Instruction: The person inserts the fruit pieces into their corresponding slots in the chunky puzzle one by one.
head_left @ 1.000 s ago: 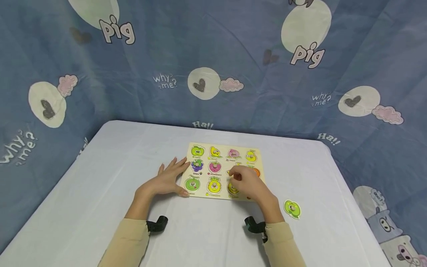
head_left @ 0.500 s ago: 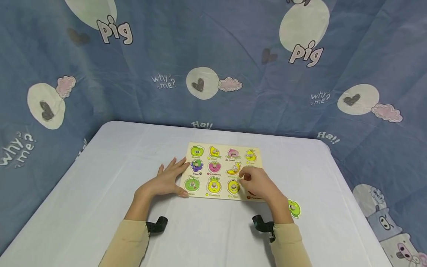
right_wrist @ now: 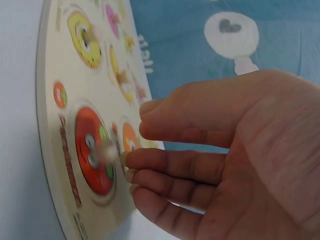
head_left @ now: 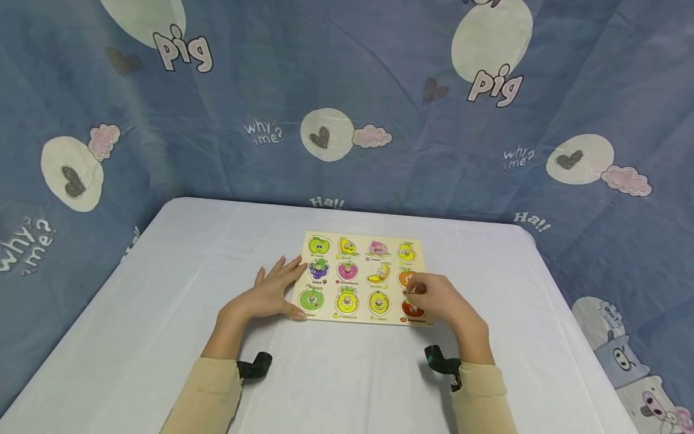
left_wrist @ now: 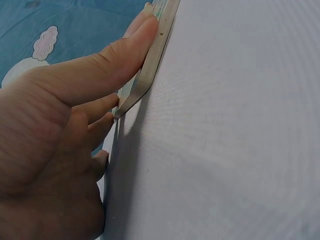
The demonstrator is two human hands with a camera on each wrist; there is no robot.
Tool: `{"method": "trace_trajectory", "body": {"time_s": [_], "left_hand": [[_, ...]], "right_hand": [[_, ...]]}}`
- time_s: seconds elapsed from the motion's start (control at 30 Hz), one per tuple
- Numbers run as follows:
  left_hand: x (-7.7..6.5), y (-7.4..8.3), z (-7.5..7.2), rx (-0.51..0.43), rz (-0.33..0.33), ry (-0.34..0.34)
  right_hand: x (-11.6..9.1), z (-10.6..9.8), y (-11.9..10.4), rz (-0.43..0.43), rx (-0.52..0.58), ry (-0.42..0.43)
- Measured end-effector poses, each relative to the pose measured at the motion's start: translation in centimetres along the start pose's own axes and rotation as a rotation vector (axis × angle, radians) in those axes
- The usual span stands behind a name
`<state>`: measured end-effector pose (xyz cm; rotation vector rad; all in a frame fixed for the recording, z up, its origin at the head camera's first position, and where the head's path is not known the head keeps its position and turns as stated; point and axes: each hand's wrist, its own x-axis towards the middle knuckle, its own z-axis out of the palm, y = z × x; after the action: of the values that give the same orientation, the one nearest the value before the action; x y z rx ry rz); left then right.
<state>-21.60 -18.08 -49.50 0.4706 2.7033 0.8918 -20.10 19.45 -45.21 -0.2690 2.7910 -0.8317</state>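
A pale wooden fruit puzzle board lies on the table, with knobbed fruit pieces in rows. My left hand rests at its left side, fingers spread, with thumb and fingertips on the board's edge. Over the right end of the board is my right hand. In the right wrist view its thumb and fingers stand apart, with nothing between them. Their tips are close to the orange piece and the red persimmon piece, whose wooden knob sticks up.
The white-covered table runs back to a blue patterned cloth. Among the other pieces are a banana, a lemon and a strawberry. A black wrist camera sits at my right cuff.
My right hand has moved right across the board, from the banana to the orange, uncovering the lemon and persimmon. Its forearm now hides the loose green fruit piece. The left hand stays put.
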Motion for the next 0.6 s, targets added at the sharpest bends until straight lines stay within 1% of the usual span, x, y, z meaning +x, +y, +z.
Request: {"method": "trace_trajectory", "body": {"time_s": [0.2,0.37,0.6], "left_hand": [[0.1,-0.3,0.1,0.000,-0.004,-0.001],[0.1,-0.3,0.3,0.004,-0.008,-0.002],[0.1,0.0,0.1,0.003,-0.008,0.001]], "right_hand": [[-0.6,-0.9,0.7,0.053,-0.012,-0.009],[-1.1,-1.8,1.1,0.072,-0.022,-0.015],[-1.9,-2.7,2.1,0.092,-0.052,-0.016]]}}
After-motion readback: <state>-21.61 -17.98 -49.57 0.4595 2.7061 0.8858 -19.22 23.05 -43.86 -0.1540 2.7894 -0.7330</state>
